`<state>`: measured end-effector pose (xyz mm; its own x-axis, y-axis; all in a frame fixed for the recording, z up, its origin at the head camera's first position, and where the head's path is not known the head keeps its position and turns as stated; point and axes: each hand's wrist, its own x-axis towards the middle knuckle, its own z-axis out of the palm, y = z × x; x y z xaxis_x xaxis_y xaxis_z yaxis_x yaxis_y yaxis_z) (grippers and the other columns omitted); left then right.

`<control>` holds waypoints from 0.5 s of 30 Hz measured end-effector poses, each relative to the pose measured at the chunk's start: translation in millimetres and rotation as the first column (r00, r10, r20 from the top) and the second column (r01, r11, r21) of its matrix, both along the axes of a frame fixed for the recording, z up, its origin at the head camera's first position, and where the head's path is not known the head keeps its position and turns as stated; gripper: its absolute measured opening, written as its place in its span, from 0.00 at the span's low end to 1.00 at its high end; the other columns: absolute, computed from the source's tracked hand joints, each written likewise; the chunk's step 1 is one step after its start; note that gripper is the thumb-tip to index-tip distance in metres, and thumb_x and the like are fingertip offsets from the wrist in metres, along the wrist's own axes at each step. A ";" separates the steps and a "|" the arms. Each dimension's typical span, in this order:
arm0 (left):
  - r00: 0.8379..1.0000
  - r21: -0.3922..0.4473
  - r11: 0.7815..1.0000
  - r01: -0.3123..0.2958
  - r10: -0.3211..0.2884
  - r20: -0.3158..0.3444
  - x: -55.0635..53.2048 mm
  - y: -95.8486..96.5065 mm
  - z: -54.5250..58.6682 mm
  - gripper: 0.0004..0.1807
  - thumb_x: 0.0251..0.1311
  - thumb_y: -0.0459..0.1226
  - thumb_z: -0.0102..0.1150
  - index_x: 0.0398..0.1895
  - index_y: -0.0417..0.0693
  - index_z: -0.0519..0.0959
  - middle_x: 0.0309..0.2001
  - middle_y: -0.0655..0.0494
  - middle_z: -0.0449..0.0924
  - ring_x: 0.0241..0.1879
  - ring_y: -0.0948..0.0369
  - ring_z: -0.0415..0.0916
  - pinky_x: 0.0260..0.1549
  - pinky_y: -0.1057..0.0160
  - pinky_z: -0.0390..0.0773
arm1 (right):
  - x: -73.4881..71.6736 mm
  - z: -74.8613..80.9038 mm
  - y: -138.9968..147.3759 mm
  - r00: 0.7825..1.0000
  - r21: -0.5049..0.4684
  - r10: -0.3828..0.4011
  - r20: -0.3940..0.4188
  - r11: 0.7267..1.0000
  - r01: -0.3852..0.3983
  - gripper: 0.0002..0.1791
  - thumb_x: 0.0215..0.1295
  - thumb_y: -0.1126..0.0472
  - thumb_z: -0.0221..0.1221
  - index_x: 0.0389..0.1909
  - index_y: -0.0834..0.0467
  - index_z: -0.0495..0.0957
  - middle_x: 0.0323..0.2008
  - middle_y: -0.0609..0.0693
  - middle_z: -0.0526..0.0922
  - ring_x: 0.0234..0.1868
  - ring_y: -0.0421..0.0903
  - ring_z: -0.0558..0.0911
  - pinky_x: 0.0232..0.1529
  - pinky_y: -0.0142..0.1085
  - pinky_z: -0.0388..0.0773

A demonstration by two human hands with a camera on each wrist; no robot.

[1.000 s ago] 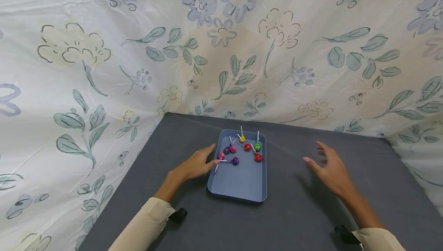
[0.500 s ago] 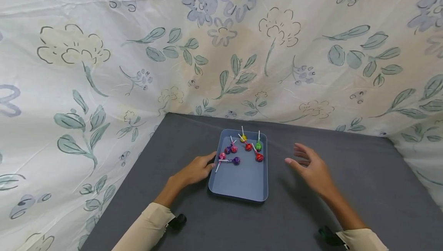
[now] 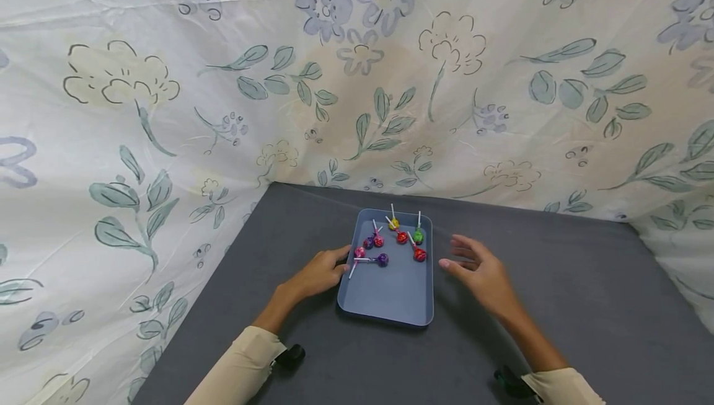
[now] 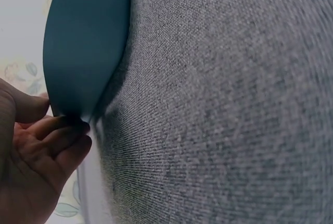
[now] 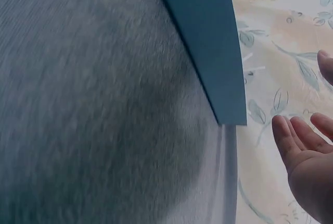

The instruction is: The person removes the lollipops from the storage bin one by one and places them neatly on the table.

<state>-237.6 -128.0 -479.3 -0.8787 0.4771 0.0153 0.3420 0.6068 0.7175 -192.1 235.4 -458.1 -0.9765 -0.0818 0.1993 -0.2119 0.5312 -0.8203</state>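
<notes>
A shallow blue-grey tray point(image 3: 385, 296) lies on the dark cloth with several lollipops inside. A purple lollipop point(image 3: 382, 260) and a pink lollipop point(image 3: 359, 252) cross near the left wall. Red lollipops point(image 3: 419, 255), a green lollipop point(image 3: 418, 237) and a yellow lollipop point(image 3: 393, 224) are towards the back. My left hand point(image 3: 319, 273) grips the tray's left side; the left wrist view shows its thumb at the rim and its fingers point(image 4: 73, 153) curled against the outer wall. Just off the tray's right side, my right hand point(image 3: 482, 275) holds nothing, its fingers relaxed and spread from the thumb.
Dark grey cloth point(image 3: 580, 293) covers the table around the tray. Behind and at the sides hangs a white curtain point(image 3: 357, 120) with a flower and leaf print, meeting the table's back edge.
My right hand has moved left, from well apart to close beside the tray. My left thumb has shifted from over the tray's inside onto its left rim. The lollipops keep their arrangement.
</notes>
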 end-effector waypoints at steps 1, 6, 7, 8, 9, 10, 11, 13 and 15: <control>1.000 0.010 1.000 0.000 0.000 0.002 0.5 0.0 -0.2 0.29 0.79 0.32 0.51 0.80 0.31 0.62 0.76 0.38 0.68 0.70 0.51 0.73 0.71 0.44 0.72 | -0.2 -0.2 -2.6 1.000 -0.003 0.001 0.004 1.000 -0.001 0.41 0.71 0.47 0.69 0.78 0.60 0.66 0.70 0.63 0.76 0.68 0.62 0.78 0.65 0.59 0.79; 1.000 0.044 0.999 -0.009 0.008 0.015 1.6 0.7 -1.5 0.29 0.80 0.31 0.51 0.80 0.33 0.63 0.76 0.39 0.69 0.60 0.55 0.76 0.66 0.45 0.77 | -2.7 0.1 -16.0 1.000 -0.027 0.007 0.013 1.000 -0.007 0.41 0.70 0.48 0.71 0.77 0.60 0.67 0.70 0.63 0.76 0.68 0.62 0.79 0.65 0.58 0.79; 1.000 0.050 0.999 -0.011 0.010 0.016 1.8 0.8 -1.8 0.29 0.80 0.31 0.51 0.80 0.33 0.63 0.76 0.39 0.70 0.59 0.55 0.76 0.66 0.45 0.77 | -3.4 0.3 -18.6 1.000 -0.036 0.011 0.016 0.999 -0.010 0.41 0.70 0.49 0.71 0.77 0.60 0.67 0.70 0.63 0.76 0.68 0.62 0.79 0.65 0.58 0.79; 1.000 0.051 0.999 -0.013 0.013 0.018 1.9 0.9 -2.0 0.29 0.80 0.31 0.51 0.80 0.34 0.63 0.76 0.40 0.70 0.60 0.55 0.76 0.67 0.45 0.76 | -4.1 0.4 -21.2 1.000 -0.040 0.014 0.019 0.999 -0.013 0.41 0.70 0.49 0.71 0.77 0.60 0.67 0.70 0.63 0.76 0.68 0.62 0.79 0.65 0.58 0.79; 1.000 0.051 0.999 -0.017 0.016 0.021 2.0 0.9 -2.1 0.29 0.80 0.31 0.51 0.80 0.34 0.63 0.76 0.40 0.70 0.59 0.55 0.76 0.67 0.46 0.77 | -4.8 0.4 -23.6 1.000 -0.046 0.016 0.023 0.999 -0.015 0.41 0.70 0.50 0.71 0.77 0.61 0.67 0.70 0.63 0.77 0.68 0.62 0.79 0.65 0.58 0.79; 1.000 0.050 0.999 -0.020 0.019 0.023 2.0 1.0 -2.3 0.29 0.80 0.31 0.51 0.80 0.34 0.63 0.76 0.40 0.70 0.59 0.55 0.77 0.65 0.47 0.78 | -5.4 0.5 -26.0 0.999 -0.051 0.017 0.029 0.999 -0.016 0.41 0.70 0.50 0.71 0.77 0.61 0.67 0.70 0.62 0.77 0.67 0.62 0.79 0.65 0.59 0.79; 1.000 0.048 0.999 -0.021 0.020 0.023 2.2 0.9 -2.6 0.29 0.80 0.31 0.51 0.80 0.33 0.63 0.76 0.40 0.70 0.58 0.55 0.77 0.63 0.48 0.79 | -6.1 0.5 -28.3 0.999 -0.055 0.018 0.032 0.998 -0.016 0.41 0.70 0.51 0.72 0.77 0.61 0.67 0.69 0.62 0.77 0.67 0.62 0.79 0.65 0.58 0.79; 0.999 0.043 0.999 -0.025 0.024 0.024 2.3 0.9 -2.9 0.29 0.80 0.31 0.51 0.80 0.33 0.63 0.76 0.40 0.70 0.55 0.55 0.77 0.55 0.52 0.79 | -7.4 0.8 -32.6 0.999 -0.064 0.018 0.039 0.998 -0.015 0.40 0.69 0.52 0.72 0.76 0.61 0.68 0.69 0.63 0.78 0.67 0.62 0.80 0.65 0.58 0.79; 0.999 0.038 0.999 -0.028 0.027 0.025 2.2 1.0 -3.2 0.29 0.80 0.31 0.50 0.80 0.33 0.63 0.76 0.40 0.69 0.53 0.55 0.76 0.49 0.54 0.76 | -8.5 1.1 -36.5 0.999 -0.077 0.023 0.043 0.997 -0.020 0.39 0.70 0.52 0.72 0.76 0.60 0.69 0.68 0.64 0.78 0.66 0.62 0.80 0.65 0.58 0.79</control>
<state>-235.3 -127.0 -482.5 -0.8918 0.4523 0.0115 0.3078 0.5879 0.7481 -200.6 198.8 -456.9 -0.9826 -0.0892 0.1628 -0.1856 0.4618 -0.8673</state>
